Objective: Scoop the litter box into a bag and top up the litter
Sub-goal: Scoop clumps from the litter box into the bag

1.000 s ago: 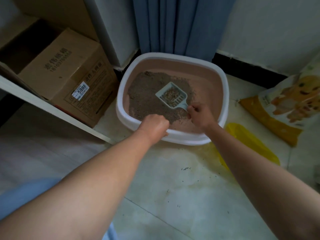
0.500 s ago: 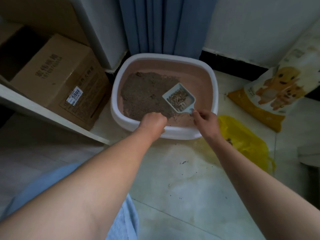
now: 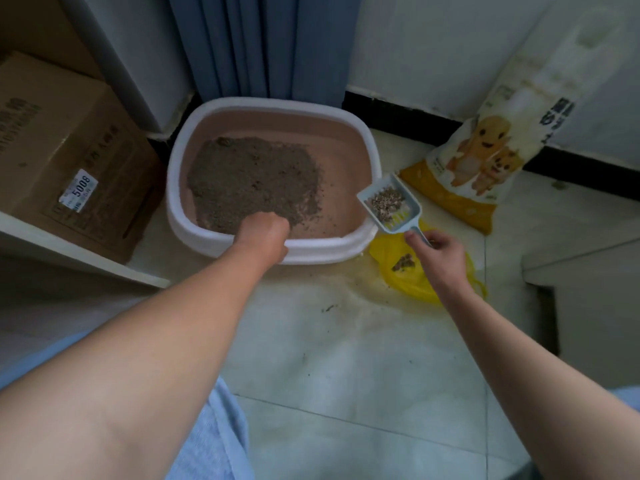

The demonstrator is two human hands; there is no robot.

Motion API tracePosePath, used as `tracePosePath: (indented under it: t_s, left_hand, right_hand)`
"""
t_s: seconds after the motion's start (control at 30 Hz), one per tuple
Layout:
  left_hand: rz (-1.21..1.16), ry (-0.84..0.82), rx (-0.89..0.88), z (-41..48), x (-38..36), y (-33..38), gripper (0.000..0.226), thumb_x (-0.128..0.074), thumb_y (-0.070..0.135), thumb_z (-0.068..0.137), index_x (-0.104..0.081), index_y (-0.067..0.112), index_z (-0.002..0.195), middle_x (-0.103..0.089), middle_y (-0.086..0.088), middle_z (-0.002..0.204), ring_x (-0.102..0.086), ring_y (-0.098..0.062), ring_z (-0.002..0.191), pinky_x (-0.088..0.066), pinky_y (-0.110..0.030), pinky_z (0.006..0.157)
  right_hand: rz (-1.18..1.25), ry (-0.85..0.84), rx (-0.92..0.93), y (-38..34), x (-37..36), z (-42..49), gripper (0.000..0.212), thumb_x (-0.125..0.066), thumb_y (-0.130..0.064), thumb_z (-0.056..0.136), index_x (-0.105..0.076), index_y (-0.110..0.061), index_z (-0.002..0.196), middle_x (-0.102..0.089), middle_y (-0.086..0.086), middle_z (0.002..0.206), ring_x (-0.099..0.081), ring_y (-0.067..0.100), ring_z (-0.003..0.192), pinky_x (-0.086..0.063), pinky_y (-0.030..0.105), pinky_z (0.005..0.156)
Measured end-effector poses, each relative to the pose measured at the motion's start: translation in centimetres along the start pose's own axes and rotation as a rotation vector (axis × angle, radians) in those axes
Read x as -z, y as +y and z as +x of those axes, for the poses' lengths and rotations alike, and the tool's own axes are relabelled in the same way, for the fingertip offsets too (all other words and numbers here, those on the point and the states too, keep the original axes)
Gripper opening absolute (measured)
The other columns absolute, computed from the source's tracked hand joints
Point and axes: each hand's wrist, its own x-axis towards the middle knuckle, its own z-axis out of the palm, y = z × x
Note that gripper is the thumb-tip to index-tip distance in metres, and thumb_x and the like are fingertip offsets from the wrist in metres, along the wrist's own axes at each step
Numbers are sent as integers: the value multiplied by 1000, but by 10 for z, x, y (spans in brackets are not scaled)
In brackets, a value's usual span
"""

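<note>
White-rimmed oval plastic litter box sits on the pale tiled floor against the blue pleated curtain, a bed of grey-brown granular litter in its left half; brown cardboard carton just to its left, under a white shelf board. Left hand rests on the box's near rim. Right hand holds the slotted pale plastic scoop, loaded with clumps, over the box's right rim, above the crumpled yellow plastic bag lying just right of the box; a printed paper litter sack leans on the wall behind.
</note>
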Motion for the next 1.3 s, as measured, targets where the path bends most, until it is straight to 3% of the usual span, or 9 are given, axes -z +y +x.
tracePosePath:
  t_s: [0.1, 0.23, 0.5, 0.6, 0.7, 0.93, 1.03, 1.17, 1.3]
  left_hand:
    - [18, 8, 9, 1, 0, 4, 31, -63, 31, 88, -68, 10, 110, -67, -12, 113, -64, -31, 106, -51, -35, 83]
    - [46, 14, 10, 0, 0, 7, 32, -63, 32, 87, -68, 10, 110, -67, -12, 112, -64, -32, 104, -52, -34, 82]
    - [51, 20, 17, -3, -1, 12, 27, -62, 32, 88, -68, 13, 107, -67, -10, 108, -64, -31, 100, -51, -34, 79]
    - [57, 16, 28, -4, -1, 14, 27, -62, 33, 88, -68, 14, 107, -67, -10, 108, -64, -30, 100, -51, -33, 78]
    - [58, 10, 34, -4, -1, 16, 28, -62, 33, 89, -68, 13, 108, -67, -10, 108, -64, -30, 100, -50, -33, 77]
    - [68, 15, 39, -5, -3, 19, 28, -62, 36, 90, -67, 14, 106, -66, -9, 105, -64, -29, 98, -50, -33, 75]
    - [69, 12, 43, -5, -4, 20, 28, -62, 37, 90, -68, 14, 105, -67, -9, 105, -64, -29, 97, -50, -33, 76]
    - [71, 5, 44, -5, -3, 19, 28, -62, 37, 90, -68, 14, 105, -67, -9, 105, -64, -29, 98, -50, -33, 76]
    - [69, -1, 51, -5, -2, 20, 28, -62, 37, 90, -68, 14, 104, -67, -9, 105, -64, -30, 98, -50, -33, 76]
  right_hand:
    - [-3, 94, -76, 30, 22, 0, 30, -75, -38, 86, -73, -9, 78, -54, 0, 60, -43, 9, 52, -32, 27, 51]
    - [-51, 162, -196, 67, 34, -7, 37, -75, -50, 79, -72, -13, 74, -59, -1, 63, -52, 15, 59, -39, 32, 58]
    - [-147, 146, -341, 112, 35, -20, 33, -74, -45, 83, -66, -15, 72, -53, 0, 59, -50, 21, 61, -36, 32, 57]
    - [-175, 164, -408, 116, 37, -21, 41, -69, -48, 84, -67, -9, 73, -56, 6, 62, -53, 25, 62, -36, 32, 58]
    - [-160, 203, -451, 123, 39, -22, 48, -65, -49, 86, -57, -6, 67, -48, 10, 63, -46, 26, 59, -32, 33, 58]
    - [-230, 45, -348, 116, 28, -25, 30, -73, -42, 84, -66, -14, 75, -60, 5, 66, -57, 26, 68, -38, 33, 61]
    - [-179, 9, -343, 120, 23, -24, 40, -67, -46, 89, -73, -8, 79, -62, 8, 68, -57, 25, 66, -41, 33, 62]
    - [-132, -67, -362, 115, 20, -23, 42, -55, -48, 98, -71, -17, 74, -57, 0, 63, -50, 20, 61, -40, 35, 62]
    - [-144, -51, -352, 112, 19, -23, 52, -46, -50, 101, -72, -15, 71, -57, 5, 63, -53, 24, 62, -43, 37, 64]
